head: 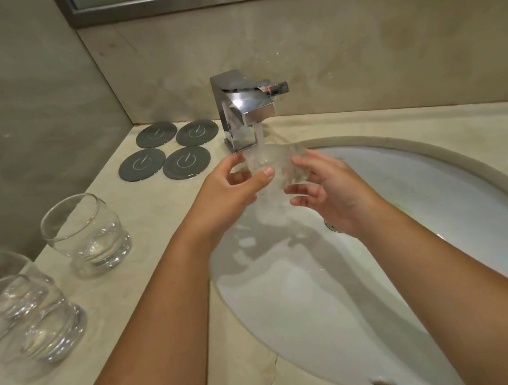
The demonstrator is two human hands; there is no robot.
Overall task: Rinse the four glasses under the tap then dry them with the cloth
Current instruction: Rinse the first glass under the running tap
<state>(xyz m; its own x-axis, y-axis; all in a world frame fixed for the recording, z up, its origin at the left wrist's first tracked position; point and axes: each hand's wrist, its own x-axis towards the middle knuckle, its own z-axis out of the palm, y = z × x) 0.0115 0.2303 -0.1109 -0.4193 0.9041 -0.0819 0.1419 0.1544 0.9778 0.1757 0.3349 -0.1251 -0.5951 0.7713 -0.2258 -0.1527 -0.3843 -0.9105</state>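
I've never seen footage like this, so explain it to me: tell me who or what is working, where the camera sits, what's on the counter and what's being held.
There is no machine here. These are a person's two bare hands, filmed by one camera worn on the head that looks forward and down. The left hand and right hand together hold a clear glass tumbler in the water running from the square chrome tap above the white sink. On the stone counter to the left stand three more tumblers: that one alone, and two close together at the picture's edge. Further back lie four dark round coasters. No drying cloth shows in this view.
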